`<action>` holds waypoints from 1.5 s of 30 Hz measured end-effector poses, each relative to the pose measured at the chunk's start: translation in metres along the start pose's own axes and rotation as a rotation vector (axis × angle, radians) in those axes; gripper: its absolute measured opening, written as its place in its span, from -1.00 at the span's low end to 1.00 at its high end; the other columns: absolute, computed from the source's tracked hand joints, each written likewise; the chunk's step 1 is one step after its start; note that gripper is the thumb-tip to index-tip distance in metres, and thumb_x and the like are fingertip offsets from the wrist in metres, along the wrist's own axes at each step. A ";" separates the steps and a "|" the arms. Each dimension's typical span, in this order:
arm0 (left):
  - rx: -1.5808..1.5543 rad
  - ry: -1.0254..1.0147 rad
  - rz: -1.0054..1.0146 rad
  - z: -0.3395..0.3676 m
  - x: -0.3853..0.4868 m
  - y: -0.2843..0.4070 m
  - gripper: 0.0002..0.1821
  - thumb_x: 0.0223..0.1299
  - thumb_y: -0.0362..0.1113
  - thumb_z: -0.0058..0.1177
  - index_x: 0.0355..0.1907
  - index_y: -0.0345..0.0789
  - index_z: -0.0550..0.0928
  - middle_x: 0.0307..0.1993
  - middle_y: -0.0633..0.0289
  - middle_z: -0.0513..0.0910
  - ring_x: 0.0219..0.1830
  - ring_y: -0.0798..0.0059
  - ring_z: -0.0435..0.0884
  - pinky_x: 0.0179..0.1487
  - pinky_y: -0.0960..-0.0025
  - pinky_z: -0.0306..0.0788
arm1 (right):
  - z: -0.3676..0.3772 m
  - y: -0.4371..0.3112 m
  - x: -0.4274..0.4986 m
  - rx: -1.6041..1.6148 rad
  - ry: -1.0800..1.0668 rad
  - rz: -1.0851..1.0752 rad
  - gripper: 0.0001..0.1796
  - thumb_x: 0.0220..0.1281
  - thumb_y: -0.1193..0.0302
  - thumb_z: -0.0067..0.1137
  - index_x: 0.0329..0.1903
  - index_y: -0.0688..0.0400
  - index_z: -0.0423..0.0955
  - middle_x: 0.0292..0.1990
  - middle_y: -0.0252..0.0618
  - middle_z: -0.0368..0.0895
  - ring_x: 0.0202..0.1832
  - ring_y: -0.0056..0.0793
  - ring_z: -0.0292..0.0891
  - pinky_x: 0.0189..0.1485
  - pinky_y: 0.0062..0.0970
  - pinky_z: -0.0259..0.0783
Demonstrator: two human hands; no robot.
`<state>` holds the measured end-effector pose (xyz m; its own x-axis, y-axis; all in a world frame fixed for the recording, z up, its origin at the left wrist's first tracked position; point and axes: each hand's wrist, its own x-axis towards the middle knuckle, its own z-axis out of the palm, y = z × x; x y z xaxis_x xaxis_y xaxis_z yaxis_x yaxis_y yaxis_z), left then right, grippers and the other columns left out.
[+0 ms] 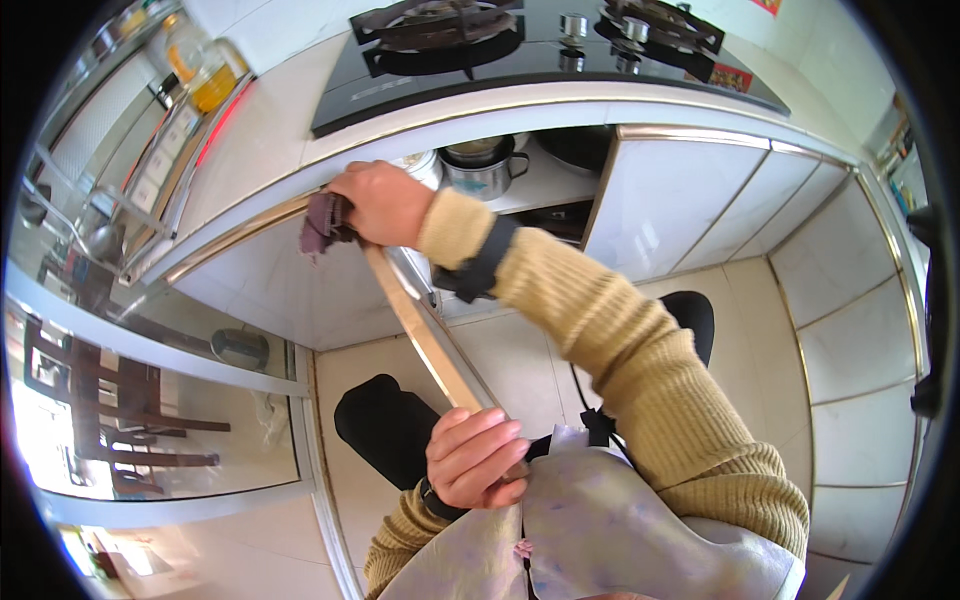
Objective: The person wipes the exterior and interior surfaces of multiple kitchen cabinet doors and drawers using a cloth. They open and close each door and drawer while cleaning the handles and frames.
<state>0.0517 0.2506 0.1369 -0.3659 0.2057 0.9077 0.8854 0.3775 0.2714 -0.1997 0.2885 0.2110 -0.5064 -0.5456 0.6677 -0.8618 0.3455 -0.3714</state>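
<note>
My right hand point(386, 202) grips a bunched dark purple cloth point(325, 223) at the upper edge of the cabinet front, beside the hinge end of an opened cabinet door point(420, 330). Seen edge-on, that door points towards me. Around its near end curl the fingers of my left hand point(478, 457), close to my apron point(645, 517). Past my right forearm, inside the cabinet, a metal mug with a handle point(484, 178) stands by a white container point(422, 169). A dark pan point(574, 148) lies farther right, partly hidden.
Above the cabinet, a black glass gas hob point(465, 79) with metal knobs sits on the pale countertop point(274, 124). An oil bottle point(199, 75) and a rack point(142, 195) are at the left. A closed tiled cabinet door point(667, 202) is at the right. My knees flank the open door.
</note>
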 end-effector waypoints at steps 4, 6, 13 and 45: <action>0.006 0.006 -0.051 -0.011 -0.009 0.005 -0.59 0.28 0.05 0.01 -0.25 -0.27 0.71 -0.23 0.20 0.72 -0.05 0.24 0.63 0.25 0.15 0.33 | 0.009 0.000 -0.003 0.036 0.062 0.062 -0.79 -0.02 0.46 0.15 -0.27 0.24 0.50 -0.32 0.01 0.58 -0.17 0.01 0.51 -0.04 -0.19 0.44; 0.014 0.012 -0.058 -0.011 -0.011 0.005 -0.59 0.28 0.05 0.01 -0.25 -0.27 0.71 -0.22 0.19 0.71 -0.04 0.24 0.62 0.26 0.14 0.32 | -0.007 -0.004 -0.017 0.105 -0.058 0.072 -0.76 -0.03 0.48 0.17 -0.24 0.26 0.49 -0.28 0.02 0.57 -0.19 0.03 0.51 -0.07 -0.19 0.45; 0.010 -0.011 0.006 -0.001 -0.005 -0.002 -0.60 0.29 0.06 0.02 -0.24 -0.24 0.72 -0.21 0.23 0.72 -0.06 0.29 0.64 0.24 0.16 0.34 | -0.085 -0.046 -0.087 0.436 -0.263 -0.217 -0.67 -0.01 0.63 0.22 -0.10 0.25 0.49 -0.20 -0.11 0.56 -0.10 -0.04 0.47 0.01 -0.26 0.39; 0.011 -0.007 -0.004 0.009 -0.003 0.000 -0.67 0.17 -0.07 0.12 -0.16 -0.26 0.70 -0.09 0.19 0.69 0.04 0.23 0.64 0.25 0.15 0.35 | -0.049 -0.012 -0.017 0.065 -0.356 -0.285 -0.69 0.04 0.56 0.12 -0.08 0.18 0.52 -0.21 -0.06 0.59 -0.12 0.00 0.50 0.03 -0.21 0.40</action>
<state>0.0500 0.2578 0.1318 -0.3716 0.2104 0.9042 0.8807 0.3880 0.2716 -0.1798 0.3312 0.2355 -0.2175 -0.8444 0.4896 -0.9622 0.1012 -0.2529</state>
